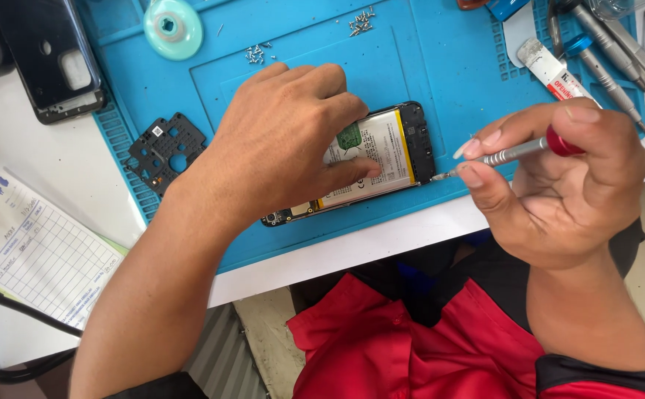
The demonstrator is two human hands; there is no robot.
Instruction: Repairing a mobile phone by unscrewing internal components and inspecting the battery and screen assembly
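I recorded a blue mat point(440, 52), a black phone point(420, 140) with white, yellow-edged battery point(381, 148), a silver, red-capped screwdriver point(518, 151), a mint disc point(173, 28) and red-and-black clothing point(411, 347).

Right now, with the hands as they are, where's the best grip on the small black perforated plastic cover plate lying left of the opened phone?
Probably by its lower-left outer edge, coming from the left. The black perforated plastic cover plate lies flat on the blue mat, half over the ribbed border, so that edge likely offers a fingertip pinch. The left hand pressing the opened phone blocks the right side.
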